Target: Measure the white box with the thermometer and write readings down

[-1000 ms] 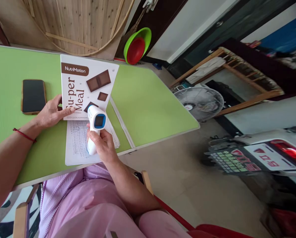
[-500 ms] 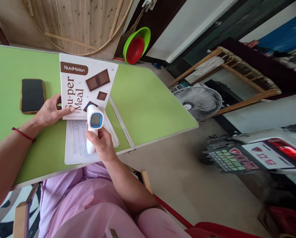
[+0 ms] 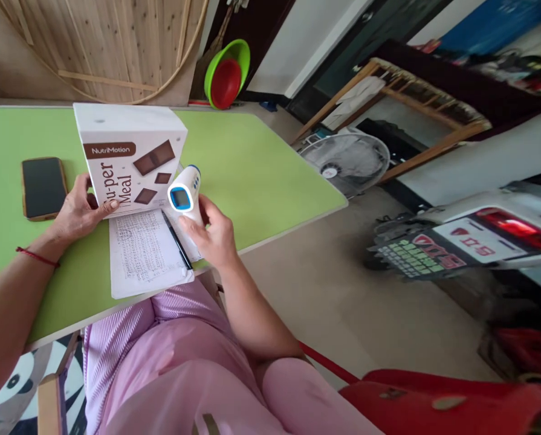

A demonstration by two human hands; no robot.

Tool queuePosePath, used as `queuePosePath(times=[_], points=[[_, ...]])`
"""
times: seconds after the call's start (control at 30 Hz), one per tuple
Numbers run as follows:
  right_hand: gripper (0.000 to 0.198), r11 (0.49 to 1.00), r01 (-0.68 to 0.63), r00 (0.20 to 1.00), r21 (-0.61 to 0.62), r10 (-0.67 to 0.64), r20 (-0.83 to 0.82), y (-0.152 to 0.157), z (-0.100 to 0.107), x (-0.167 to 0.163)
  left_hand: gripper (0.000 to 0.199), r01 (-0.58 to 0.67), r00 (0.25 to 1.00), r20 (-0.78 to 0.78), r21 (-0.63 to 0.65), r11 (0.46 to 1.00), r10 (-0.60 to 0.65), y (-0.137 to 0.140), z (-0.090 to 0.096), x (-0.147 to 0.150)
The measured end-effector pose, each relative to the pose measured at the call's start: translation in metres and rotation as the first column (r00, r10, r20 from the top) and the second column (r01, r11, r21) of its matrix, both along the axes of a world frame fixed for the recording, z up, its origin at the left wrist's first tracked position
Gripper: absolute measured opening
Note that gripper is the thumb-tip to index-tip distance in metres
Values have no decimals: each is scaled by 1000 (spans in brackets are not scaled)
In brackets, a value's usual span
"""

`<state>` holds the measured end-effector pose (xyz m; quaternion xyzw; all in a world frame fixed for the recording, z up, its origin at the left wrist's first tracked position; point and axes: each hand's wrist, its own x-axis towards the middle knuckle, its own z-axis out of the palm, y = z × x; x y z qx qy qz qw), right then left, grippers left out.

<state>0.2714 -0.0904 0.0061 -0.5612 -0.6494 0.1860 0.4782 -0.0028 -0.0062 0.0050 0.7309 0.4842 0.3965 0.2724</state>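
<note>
My left hand [image 3: 80, 208] grips the lower left edge of a white box [image 3: 134, 127] with brown chocolate pictures and "NutriMotion" lettering, its thumb on the front face. The box stands upright, its top side showing. In my right hand [image 3: 213, 232] is a white and blue infrared thermometer [image 3: 187, 192], closed around its handle, with the small screen facing me. The thermometer is close to the box's right edge. Below them lies a notebook [image 3: 136, 266] covered in handwriting, with a black pen [image 3: 177, 240] resting across its right part.
A dark phone [image 3: 44, 188] lies left of my left hand on the green table [image 3: 261, 175]. Beyond the table's right end stand a fan [image 3: 343, 163] and a scooter [image 3: 479, 241]. Green and red basins [image 3: 226, 83] are behind the table, and a red chair [image 3: 424, 399] is at lower right.
My right hand has moved the thermometer right and turned it, uncovering the pen and more of the notebook. The box has tilted so its top side shows. The view has shifted slightly.
</note>
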Motion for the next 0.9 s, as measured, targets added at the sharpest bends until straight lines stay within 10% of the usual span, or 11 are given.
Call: queuePosePath(times=[0.33,0.63,0.9], points=[[48,964,209,773,-165,-60,631,42,-11,39,65,54,987,-159,131,990,-33,6,-7,1],[27,989,92,887,118,-135,442,28,-20,24,70,37,999,-31,-30,999,-38,2,-3,4],[28,984,-117,927,-136,157,340,4,-14,-1,80,11,999,-31,-105,994,-14,-1,1,8]])
